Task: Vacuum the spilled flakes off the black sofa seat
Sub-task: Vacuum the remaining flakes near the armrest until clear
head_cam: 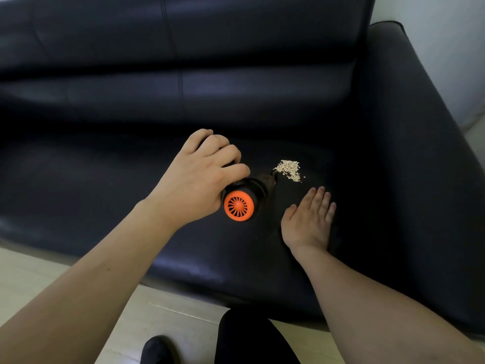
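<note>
1. Nearest to me, at the bottom edge: a black-clad leg (252,340) and a dark shoe (156,349) stand on the pale floor (39,279), just in front of the sofa.
2. Front part of the black sofa seat (105,206): my right hand (308,222) lies flat on the leather, palm down, fingers straight and held together, holding nothing. Its fingertips point toward the spill and stop a little short of it.
3. To the left of that hand: my left hand (195,179) is wrapped around the dark body of a handheld vacuum (245,198), fingers curled over the top. The orange vented end cap faces me; the nozzle end points away, toward the flakes.
4. Just beyond the nozzle: the spilled flakes (288,169) form one small, pale heap on the seat, right of centre, with a few strays at its right edge. The nozzle tip appears to be at the heap's left edge; I cannot tell whether it touches.
5. Farther back: the sofa backrest (183,48) runs across the top, and the armrest (409,127) rises at right.
6. Farthest: a pale wall (446,35) behind the armrest.
</note>
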`<state>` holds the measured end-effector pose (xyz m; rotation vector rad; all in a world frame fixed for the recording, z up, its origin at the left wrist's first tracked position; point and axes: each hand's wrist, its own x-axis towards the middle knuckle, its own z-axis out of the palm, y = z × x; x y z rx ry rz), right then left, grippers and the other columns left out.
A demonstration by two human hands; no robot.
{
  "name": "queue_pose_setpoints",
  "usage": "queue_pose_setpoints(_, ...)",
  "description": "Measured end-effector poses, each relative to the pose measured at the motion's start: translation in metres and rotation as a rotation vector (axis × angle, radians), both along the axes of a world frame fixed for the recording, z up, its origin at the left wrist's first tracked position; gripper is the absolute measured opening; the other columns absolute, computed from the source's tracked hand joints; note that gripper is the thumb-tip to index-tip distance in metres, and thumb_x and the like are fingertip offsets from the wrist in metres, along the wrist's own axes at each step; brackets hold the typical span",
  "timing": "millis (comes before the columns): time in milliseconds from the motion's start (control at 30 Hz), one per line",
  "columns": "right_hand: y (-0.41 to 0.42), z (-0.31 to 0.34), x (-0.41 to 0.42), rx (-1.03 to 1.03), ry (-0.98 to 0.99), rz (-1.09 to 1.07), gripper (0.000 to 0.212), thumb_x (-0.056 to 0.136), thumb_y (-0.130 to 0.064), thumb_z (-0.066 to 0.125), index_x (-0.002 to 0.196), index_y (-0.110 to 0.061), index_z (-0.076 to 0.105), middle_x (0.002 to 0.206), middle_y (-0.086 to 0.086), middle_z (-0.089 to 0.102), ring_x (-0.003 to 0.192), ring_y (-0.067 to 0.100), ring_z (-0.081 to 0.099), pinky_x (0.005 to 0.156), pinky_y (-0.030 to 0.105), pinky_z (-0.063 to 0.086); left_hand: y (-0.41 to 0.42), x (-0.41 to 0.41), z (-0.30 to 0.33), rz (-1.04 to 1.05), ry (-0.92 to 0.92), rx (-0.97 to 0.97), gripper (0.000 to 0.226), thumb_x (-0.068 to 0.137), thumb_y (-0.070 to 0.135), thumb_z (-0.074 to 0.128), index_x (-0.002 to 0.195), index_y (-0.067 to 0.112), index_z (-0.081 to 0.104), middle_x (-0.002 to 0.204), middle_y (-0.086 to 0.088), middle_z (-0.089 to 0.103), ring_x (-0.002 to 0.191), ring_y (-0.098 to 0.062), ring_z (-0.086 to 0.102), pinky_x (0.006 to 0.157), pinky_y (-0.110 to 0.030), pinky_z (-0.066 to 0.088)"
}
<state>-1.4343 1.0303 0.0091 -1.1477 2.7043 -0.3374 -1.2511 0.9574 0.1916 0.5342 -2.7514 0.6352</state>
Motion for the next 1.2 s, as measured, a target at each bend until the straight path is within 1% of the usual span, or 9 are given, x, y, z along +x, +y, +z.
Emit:
queue_pose_setpoints(100, 0.0, 0.0, 0.0, -0.022, -0.019, -0.043, 0.071, 0.101, -0.035, 0.027, 0.157, 0.003, 0.004, 0.166, 0.021, 0.001, 0.155, 0.033, -0.003, 0.125, 0.046, -0.003, 0.0, -0.002, -0.002, 0.008, 0.003, -0.003, 0.023, 0.083, 0.018, 0.068, 0.105, 0.025, 0.068, 0.103, 0.001, 0.062, 0.111, -0.03, 0.054, 0.112, -0.049, 0.029)
queue_pose_setpoints(300, -0.002, -0.001, 0.0, 0.006, -0.004, -0.039, 0.071, 0.101, -0.035, 0.025, 0.158, 0.002, 0.006, 0.167, 0.02, 0.002, 0.155, 0.032, -0.002, 0.125, 0.046, -0.003, -0.005, -0.004, -0.004, 0.034, -0.003, -0.017, 0.028, 0.08, 0.019, 0.072, 0.107, 0.025, 0.068, 0.105, 0.0, 0.063, 0.114, -0.03, 0.053, 0.112, -0.05, 0.028)
queue_pose_setpoints(633, -0.002, 0.0, 0.001, 0.018, 0.016, -0.035, 0.071, 0.101, -0.036, 0.025, 0.158, 0.002, 0.007, 0.166, 0.02, 0.004, 0.155, 0.033, -0.001, 0.125, 0.047, -0.001, -0.011, -0.014, -0.005, 0.037, 0.0, -0.023, 0.028, 0.08, 0.018, 0.073, 0.107, 0.024, 0.068, 0.105, 0.0, 0.063, 0.114, -0.031, 0.054, 0.112, -0.05, 0.028)
queue_pose_setpoints(800, -0.003, 0.0, 0.0, 0.017, 0.019, -0.031, 0.071, 0.1, -0.036, 0.026, 0.157, 0.003, 0.009, 0.166, 0.021, 0.006, 0.155, 0.033, 0.001, 0.125, 0.047, -0.001, -0.013, -0.021, -0.005, 0.02, 0.0, -0.033, 0.024, 0.082, 0.018, 0.069, 0.105, 0.025, 0.068, 0.104, 0.001, 0.063, 0.113, -0.03, 0.053, 0.112, -0.049, 0.028)
queue_pose_setpoints(1033, -0.002, 0.001, 0.0, 0.022, 0.034, -0.03, 0.07, 0.1, -0.036, 0.025, 0.157, 0.002, 0.01, 0.166, 0.021, 0.007, 0.155, 0.034, 0.002, 0.125, 0.047, 0.0, -0.02, -0.029, -0.003, 0.006, -0.007, -0.037, 0.025, 0.082, 0.016, 0.068, 0.105, 0.025, 0.068, 0.104, 0.001, 0.062, 0.113, -0.03, 0.054, 0.112, -0.049, 0.028)
queue_pose_setpoints(1200, -0.003, 0.0, 0.001, 0.0, 0.023, -0.029, 0.07, 0.1, -0.035, 0.027, 0.157, 0.003, 0.012, 0.166, 0.022, 0.008, 0.154, 0.034, 0.003, 0.125, 0.047, -0.001, -0.025, -0.035, -0.001, 0.005, -0.021, -0.036, 0.023, 0.084, 0.019, 0.066, 0.106, 0.025, 0.068, 0.105, 0.001, 0.062, 0.114, -0.03, 0.053, 0.112, -0.049, 0.028)
